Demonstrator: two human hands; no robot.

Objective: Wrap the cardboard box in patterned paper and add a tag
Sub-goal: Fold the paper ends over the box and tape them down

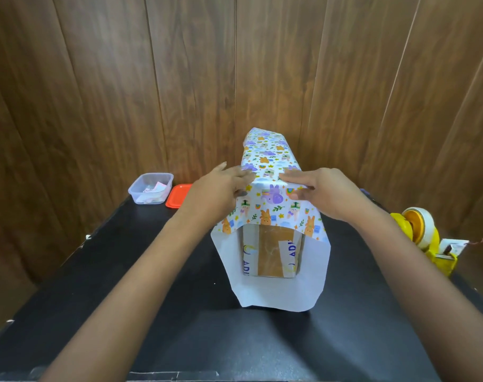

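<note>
In the middle of the frame, the left hand (221, 188) and the right hand (317, 191) are on the near top edge of the wrapped box. Each hand has its fingers straight and flat on the top side, and its thumb is lower, on the flap that is folded down over the near end. So both hands are open and press the patterned paper (268, 158); they do not close around it. The two hands are near each other but do not touch.

The patterned paper covers the top and the long sides of the cardboard box (270, 252), which lies with its length going away toward the upper part of the frame. The near end of the box is only half covered. Below the flap the brown cardboard shows, with brown tape and a white strip with blue letters. Around this open end the white back side of the paper stands out at left, at right and at the bottom.

The box rests on a black bench (152, 299). At center left stands a clear plastic container (151, 188) with some paper pieces inside, and an orange lid (178, 195) lies just beside it. At the right edge stands a yellow tape dispenser (425, 232). Behind all is a wooden panel wall (97, 92).
</note>
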